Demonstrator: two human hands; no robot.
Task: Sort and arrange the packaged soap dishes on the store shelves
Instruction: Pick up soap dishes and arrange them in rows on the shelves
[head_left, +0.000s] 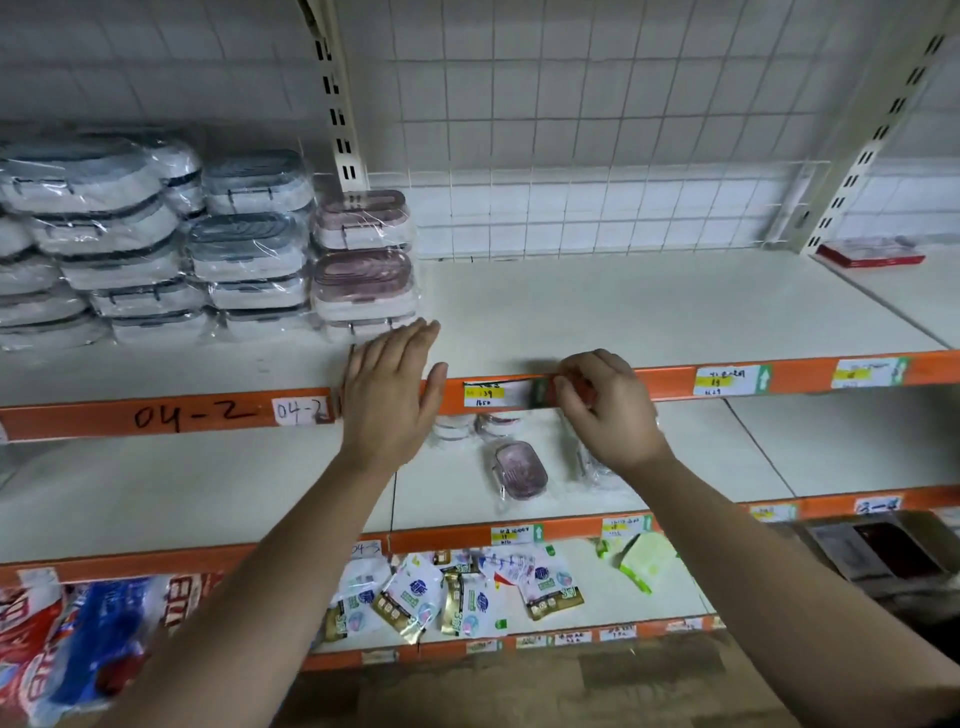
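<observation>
**Hands at the shelf edge, soap dishes stacked to the left**

My left hand lies flat over the orange rail of the upper shelf, fingers straight and close together, holding nothing. The fingertips reach up onto the shelf, just beside the bottom right corner of the pink soap dishes. I cannot tell whether they touch the wrapping.

My right hand is at the same rail, just right of a white and yellow price label. Its fingers are curled in against the rail. I cannot tell whether they pinch anything.

The pink dishes, each in clear wrap, stand in one stack. Left of them, grey soap dishes fill the shelf in several taller stacks. Below these, "04-2" is handwritten on the rail.

On the middle shelf, one wrapped pink dish lies alone between my forearms, with a few more wrapped dishes behind it, half hidden under the rail.

The lower shelf carries loose sachets and a green pack. A flat red box lies at the far right of the upper shelf, against the wire grid.
</observation>
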